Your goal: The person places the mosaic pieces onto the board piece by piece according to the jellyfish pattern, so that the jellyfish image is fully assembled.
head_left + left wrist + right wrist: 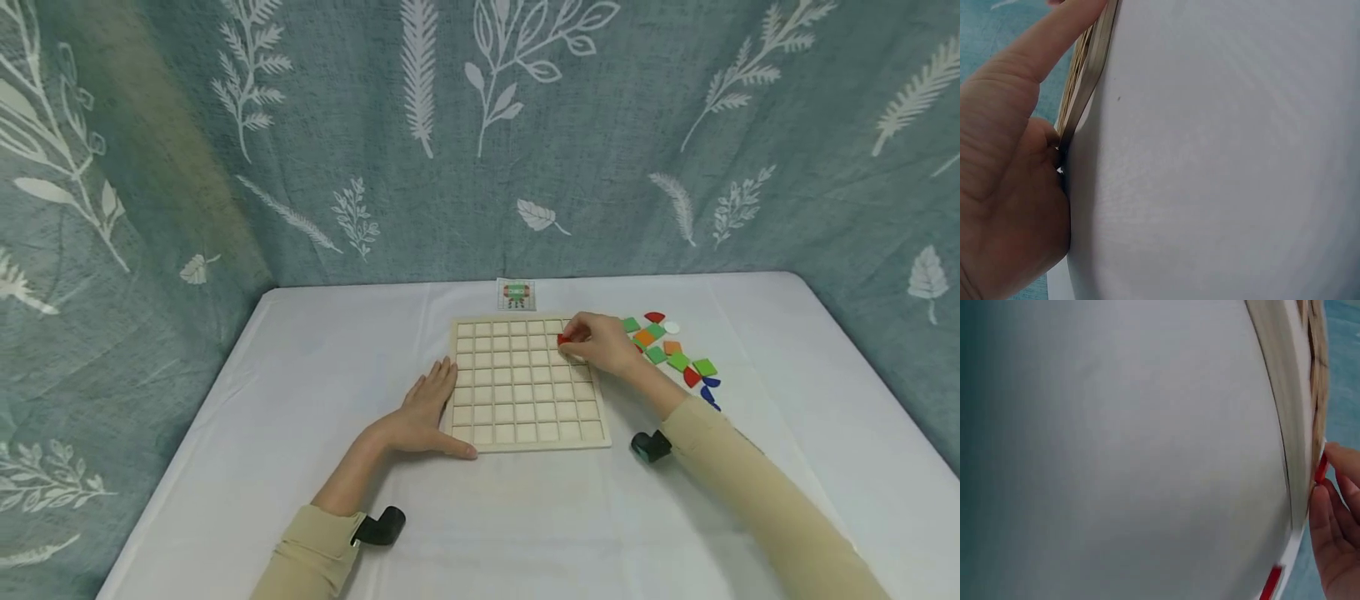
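A square wooden grid board (514, 388) with shallow square cells lies on the white table. My left hand (420, 417) rests against its left side, fingers straight along the edge and thumb stretched along the front left corner. In the left wrist view the thumb lies along the rim of the board (1088, 87). Over the upper right cells, my right hand (606, 343) pinches a small red tile (562, 339) between thumb and fingertips. The right wrist view shows the red tile (1322, 467) edge-on, right at the board's surface (1285, 394).
Loose flat pieces in green, red, orange, white and blue, among them a green square (678, 361), lie scattered right of the board. Behind the board is a small printed card (516, 294) with a coloured figure. A patterned curtain (450, 208) hangs behind the table.
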Demonstrator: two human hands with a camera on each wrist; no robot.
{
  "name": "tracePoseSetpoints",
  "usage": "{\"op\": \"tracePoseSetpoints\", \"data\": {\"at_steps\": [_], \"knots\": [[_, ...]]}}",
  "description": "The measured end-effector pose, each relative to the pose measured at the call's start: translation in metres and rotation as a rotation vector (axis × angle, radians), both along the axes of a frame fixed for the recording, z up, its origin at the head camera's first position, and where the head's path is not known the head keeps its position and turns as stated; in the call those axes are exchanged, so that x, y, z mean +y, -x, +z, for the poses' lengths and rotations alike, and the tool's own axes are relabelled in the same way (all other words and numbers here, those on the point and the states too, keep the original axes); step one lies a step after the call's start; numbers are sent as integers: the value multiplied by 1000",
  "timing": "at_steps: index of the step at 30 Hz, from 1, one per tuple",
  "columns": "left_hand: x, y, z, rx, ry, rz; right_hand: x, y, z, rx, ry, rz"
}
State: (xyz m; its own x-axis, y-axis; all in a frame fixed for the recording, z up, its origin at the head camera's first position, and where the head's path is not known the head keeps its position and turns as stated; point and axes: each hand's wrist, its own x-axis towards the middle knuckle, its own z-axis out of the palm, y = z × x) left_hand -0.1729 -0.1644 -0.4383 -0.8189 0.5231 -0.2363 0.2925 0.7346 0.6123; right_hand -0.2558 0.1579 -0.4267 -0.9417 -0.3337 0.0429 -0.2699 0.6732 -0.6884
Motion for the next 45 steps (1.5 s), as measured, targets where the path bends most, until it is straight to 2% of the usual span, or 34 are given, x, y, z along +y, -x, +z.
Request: {"op": "tracePoseSetpoints", "data": {"at_steps": [6,10,13,17,20,23,27,34,41,45], "knots": [[1,0,0,-9,4,-2,-12,9,-2,17,-43,30],[1,0,0,-7,2,4,-11,10,-1,21,-73,64],[1,0,0,-6,7,11,-6,7,1,14,-49,71],[1,1,-1,-4,-1,18,12,3,7,55,-2,46],[1,1,-1,-1,-3,20,33,0,10,86,-29,9],[1,2,-1,-5,11,23,56,-5,13,68,-87,-37],[2,2,-1,-5,6,22,79,-12,14,27,-150,-59],[2,2,0,-16,-12,26,92,-15,8,-6,-174,-12],[1,1,1,-24,-23,31,92,-1,6,74,-192,-40],[2,1,1,-23,-34,31,91,11,6,42,-198,-67]]}}
